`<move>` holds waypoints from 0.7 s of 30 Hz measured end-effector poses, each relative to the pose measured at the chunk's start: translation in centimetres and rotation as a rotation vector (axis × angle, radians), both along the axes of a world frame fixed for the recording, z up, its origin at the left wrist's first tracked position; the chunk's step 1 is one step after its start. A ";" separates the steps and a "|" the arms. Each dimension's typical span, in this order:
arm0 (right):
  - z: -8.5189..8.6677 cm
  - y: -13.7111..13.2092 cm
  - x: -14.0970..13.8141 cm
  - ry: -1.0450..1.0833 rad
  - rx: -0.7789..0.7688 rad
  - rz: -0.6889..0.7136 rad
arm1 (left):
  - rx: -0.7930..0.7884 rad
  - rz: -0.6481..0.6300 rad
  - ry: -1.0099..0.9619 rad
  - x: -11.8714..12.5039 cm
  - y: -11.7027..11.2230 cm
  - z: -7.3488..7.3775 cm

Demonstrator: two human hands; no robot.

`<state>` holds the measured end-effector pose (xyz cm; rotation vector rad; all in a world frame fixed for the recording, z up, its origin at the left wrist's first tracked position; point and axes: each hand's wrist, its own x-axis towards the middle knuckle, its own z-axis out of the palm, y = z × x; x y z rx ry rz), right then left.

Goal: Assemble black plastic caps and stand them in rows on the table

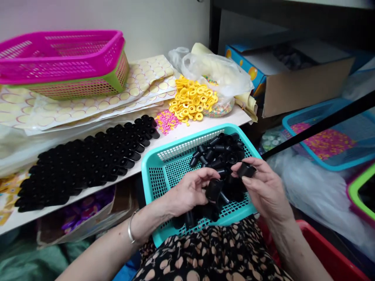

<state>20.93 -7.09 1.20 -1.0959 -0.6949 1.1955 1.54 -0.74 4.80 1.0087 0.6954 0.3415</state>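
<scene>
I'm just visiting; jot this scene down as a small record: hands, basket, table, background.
Left hand: holds a black part
Right hand: holds a second black part
Basket: turquoise, holds loose black parts
Table: lined-up black parts, yellow rings, pink bits
Background: pink basket stacked in green basket

Turquoise basket (145, 177): smooth, satiny plastic
Black pieces (213, 190): slightly glossy plastic
Yellow rings (193, 99): shiny plastic
Bracelet (130, 229): polished metal
Patterned garment (205, 257): matt cloth
Carton flap (304, 88): matt cardboard
</scene>
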 end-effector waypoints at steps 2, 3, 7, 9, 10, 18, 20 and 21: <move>0.0 0.3 -0.8 0.003 0.006 -0.016 | -0.211 0.103 -0.083 0.1 -0.5 0.5; 0.0 0.5 -1.2 0.004 0.006 -0.018 | -0.284 0.133 -0.097 0.2 -0.7 0.6; -0.1 0.5 -2.3 -0.020 0.020 -0.010 | -0.440 0.243 -0.112 0.8 -1.0 0.4; -0.1 0.2 -2.6 -0.059 0.073 -0.021 | -0.460 0.350 -0.120 1.1 -0.9 0.1; -0.1 -0.1 -2.8 -0.095 0.104 -0.037 | -0.462 0.417 -0.116 1.3 -0.9 -0.1; -0.8 -1.3 -4.0 -0.715 0.401 -0.098 | -0.477 0.706 -0.210 2.2 -0.9 -0.6; -1.0 -1.3 -4.2 -0.789 0.418 -0.110 | -0.481 0.717 -0.228 2.2 -1.0 -0.6; -1.1 -1.3 -4.3 -0.814 0.421 -0.110 | -0.481 0.721 -0.235 2.2 -1.0 -0.5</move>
